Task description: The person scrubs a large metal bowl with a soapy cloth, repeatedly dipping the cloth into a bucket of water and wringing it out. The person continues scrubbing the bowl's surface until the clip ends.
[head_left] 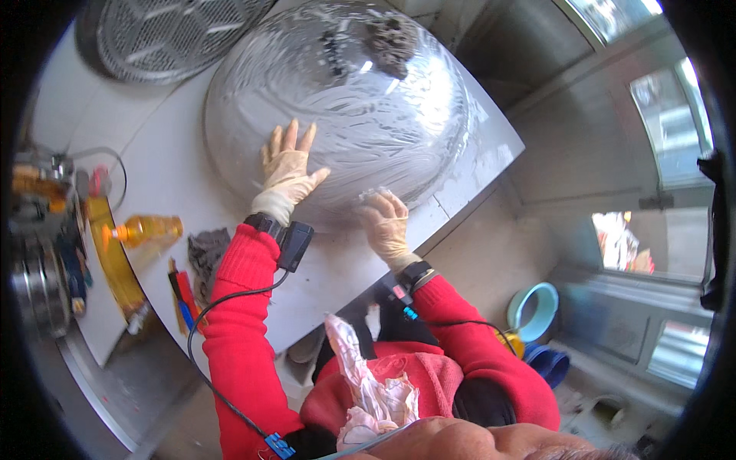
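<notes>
A large upturned steel dome-shaped bowl, streaked with suds, lies on the white counter. My left hand, in a pale rubber glove, rests flat with fingers spread on the bowl's near side. My right hand, also gloved, is closed on a small scouring pad pressed against the bowl's lower rim. A dark scrubbing cloth lies on top of the bowl at the far side. Both sleeves are red, with black wrist devices and cables.
A round perforated metal tray lies at the far left. An orange bottle, a grey rag and coloured tools sit at the counter's left end. Blue and teal basins stand on the floor to the right, by steel walls.
</notes>
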### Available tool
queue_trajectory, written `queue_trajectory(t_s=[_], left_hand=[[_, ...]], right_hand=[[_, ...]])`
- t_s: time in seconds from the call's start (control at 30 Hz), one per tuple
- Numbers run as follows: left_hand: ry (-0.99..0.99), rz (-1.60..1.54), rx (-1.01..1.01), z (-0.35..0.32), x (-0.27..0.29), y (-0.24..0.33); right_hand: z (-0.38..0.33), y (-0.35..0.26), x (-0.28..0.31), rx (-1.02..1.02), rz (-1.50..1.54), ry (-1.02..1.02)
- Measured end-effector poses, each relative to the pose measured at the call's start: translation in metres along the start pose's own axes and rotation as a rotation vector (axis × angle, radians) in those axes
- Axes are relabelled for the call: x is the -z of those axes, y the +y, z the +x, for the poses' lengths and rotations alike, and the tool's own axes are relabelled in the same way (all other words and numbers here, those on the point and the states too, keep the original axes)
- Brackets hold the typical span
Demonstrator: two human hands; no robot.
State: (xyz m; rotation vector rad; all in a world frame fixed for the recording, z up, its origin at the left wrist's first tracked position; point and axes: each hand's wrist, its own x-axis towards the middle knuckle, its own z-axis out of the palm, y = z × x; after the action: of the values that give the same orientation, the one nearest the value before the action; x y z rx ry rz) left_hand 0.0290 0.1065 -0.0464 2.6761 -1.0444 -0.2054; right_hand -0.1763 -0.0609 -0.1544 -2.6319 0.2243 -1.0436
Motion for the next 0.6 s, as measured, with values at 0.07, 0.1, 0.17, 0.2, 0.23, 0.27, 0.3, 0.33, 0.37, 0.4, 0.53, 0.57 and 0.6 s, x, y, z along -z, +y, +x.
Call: queue_trajectory(t_s=[0.07, 0.1, 0.17, 0.2, 0.23, 0.27, 0.3, 0.33, 0.37, 0.4, 0.53, 0.57, 0.6], left_hand=[[-0.196, 0.086, 0.059, 0.014, 0.018, 0.015], [-0.244, 0.136, 0.089, 0.016, 0.025, 0.023], [-0.309, 0.163, 0.089, 0.022, 0.031, 0.033], [-0.332, 0.178, 0.099, 0.025, 0.033, 0.036], [-0.338, 0.168, 0.113, 0.027, 0.034, 0.039], [-0.364, 0.190, 0.123, 0.030, 0.034, 0.041], [-0.384, 0.203, 0.131, 0.031, 0.033, 0.042], [-0.393, 0.208, 0.135, 0.035, 0.033, 0.043], [-0.401, 0.220, 0.134, 0.036, 0.031, 0.044], [-0.400, 0.231, 0.134, 0.038, 0.031, 0.045], [-0.419, 0.241, 0.138, 0.041, 0.031, 0.046], [-0.421, 0.234, 0.136, 0.041, 0.031, 0.046], [-0.410, 0.218, 0.135, 0.041, 0.030, 0.045]], right_hand=[[0.007, 0.013, 0.002, -0.050, -0.005, 0.028], [0.012, 0.022, 0.005, -0.360, 0.359, 0.094], [0.018, 0.035, 0.006, -0.545, 0.208, 0.265], [0.020, 0.035, 0.005, -0.592, 0.200, 0.403], [0.019, 0.030, 0.001, -0.485, 0.189, 0.307], [0.016, 0.019, -0.004, -0.436, 0.203, 0.237], [0.010, 0.006, -0.009, -0.305, 0.224, 0.158], [0.003, -0.007, -0.015, -0.154, 0.194, 0.086], [-0.004, -0.019, -0.021, -0.039, 0.139, 0.020], [-0.009, -0.024, -0.022, -0.072, 0.123, -0.010], [-0.018, 0.014, -0.019, -0.555, 0.075, 0.150], [-0.019, 0.024, -0.018, -0.789, 0.142, 0.233], [-0.020, 0.022, -0.018, -0.748, 0.105, 0.188]])
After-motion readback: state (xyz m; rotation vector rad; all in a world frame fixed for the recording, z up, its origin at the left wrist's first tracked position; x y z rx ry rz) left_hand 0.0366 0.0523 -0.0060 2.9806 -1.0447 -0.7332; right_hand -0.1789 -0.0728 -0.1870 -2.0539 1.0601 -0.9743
